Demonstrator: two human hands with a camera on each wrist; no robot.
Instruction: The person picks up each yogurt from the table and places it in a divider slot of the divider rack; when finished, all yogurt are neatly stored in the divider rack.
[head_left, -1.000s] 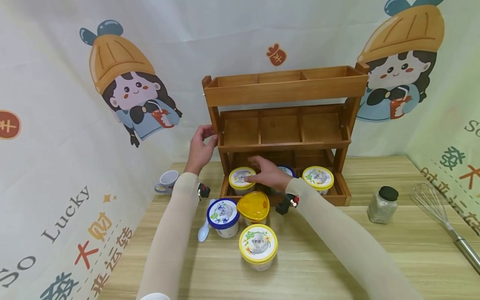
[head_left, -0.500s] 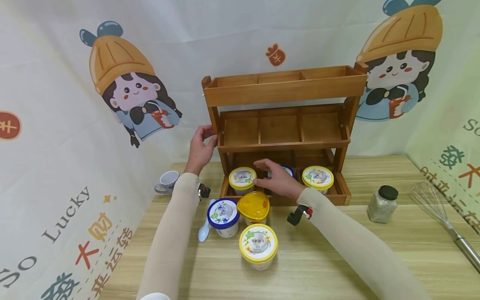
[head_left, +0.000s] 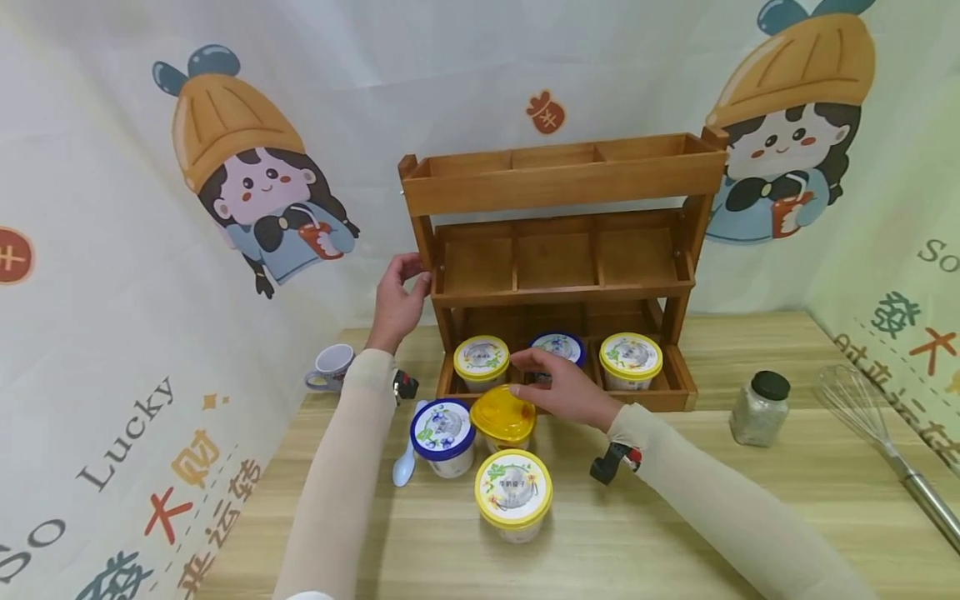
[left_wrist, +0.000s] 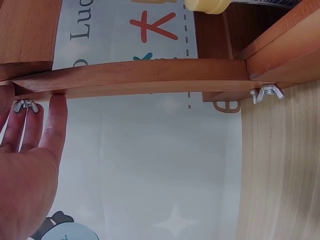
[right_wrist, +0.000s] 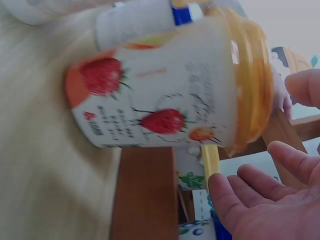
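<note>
My left hand [head_left: 414, 271] grips the left post of a three-tier wooden rack [head_left: 562, 179]; in the left wrist view its fingers [left_wrist: 56, 120] lie against the rack's wood [left_wrist: 130, 77]. My right hand [head_left: 528, 383] hovers open just right of a strawberry cup with a domed yellow lid [head_left: 504, 414], fingers spread and apart from it. In the right wrist view the cup [right_wrist: 165, 105] fills the frame beside that hand [right_wrist: 287, 122]. The bottom tier holds a yellow-lidded cup [head_left: 481, 358], a blue-lidded cup [head_left: 557, 346] and another yellow-lidded cup [head_left: 630, 356].
On the table in front stand a blue-lidded cup [head_left: 442, 421] and a yellow-lidded cup [head_left: 513, 490], with a white spoon [head_left: 405, 467] at the left. A mug [head_left: 330, 367] sits by the backdrop; a spice jar [head_left: 759, 408] and whisk [head_left: 877, 433] lie at the right.
My right hand has drawn back out of the rack's bottom tier toward the domed yellow cup, uncovering the blue-lidded cup in the middle compartment. The left hand has stayed on the post.
</note>
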